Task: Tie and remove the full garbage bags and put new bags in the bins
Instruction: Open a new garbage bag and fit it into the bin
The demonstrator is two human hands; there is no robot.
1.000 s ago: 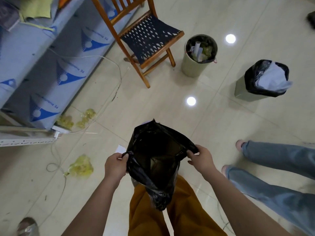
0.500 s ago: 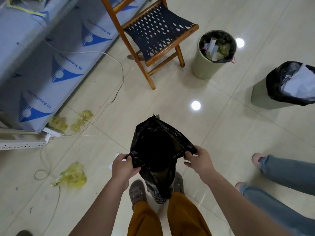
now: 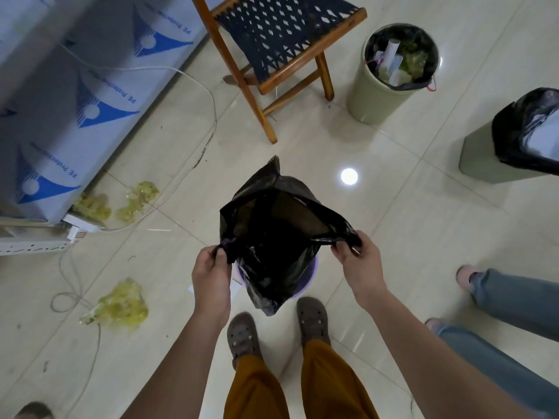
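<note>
Lower now than a moment ago, the black bag (image 3: 281,237) is hanging over the purple bin (image 3: 308,278) as the left hand (image 3: 211,272) and right hand (image 3: 358,264) are pinching its rim apart, keeping the mouth open for lining.

bag (image 3: 273,237) between both hands — over small bin (image 3: 305,285) | chair (image 3: 284,46) ahead
</note>
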